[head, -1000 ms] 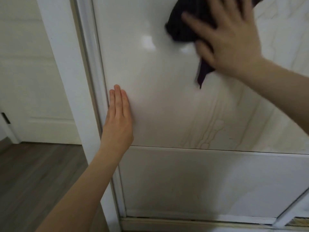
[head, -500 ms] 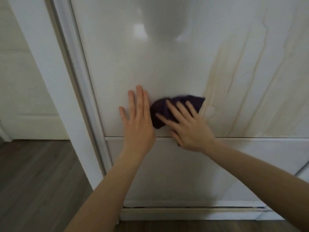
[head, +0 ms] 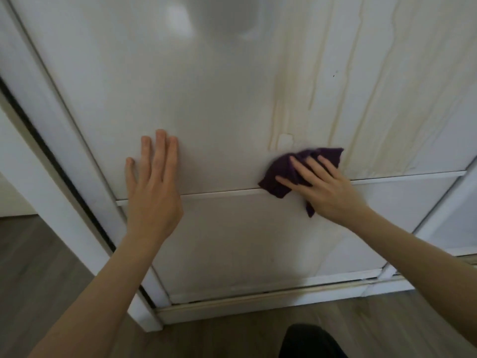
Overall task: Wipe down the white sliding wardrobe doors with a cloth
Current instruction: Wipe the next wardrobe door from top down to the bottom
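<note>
Now the left hand (head: pixel 152 187) is lying flat against the white wardrobe door (head: pixel 219 99), fingers straight and close together, holding nothing. Well apart from it, the right hand (head: pixel 325 189) is pressing a dark purple cloth (head: pixel 281 174) onto the same door with straight, spread fingers, the cloth bunching over the horizontal strip (head: pixel 219 193) dividing the upper and lower panels. Yellowish streaks (head: pixel 281 99) are running down the door above the cloth, and dark wood floor (head: pixel 38 280) is showing below
</note>
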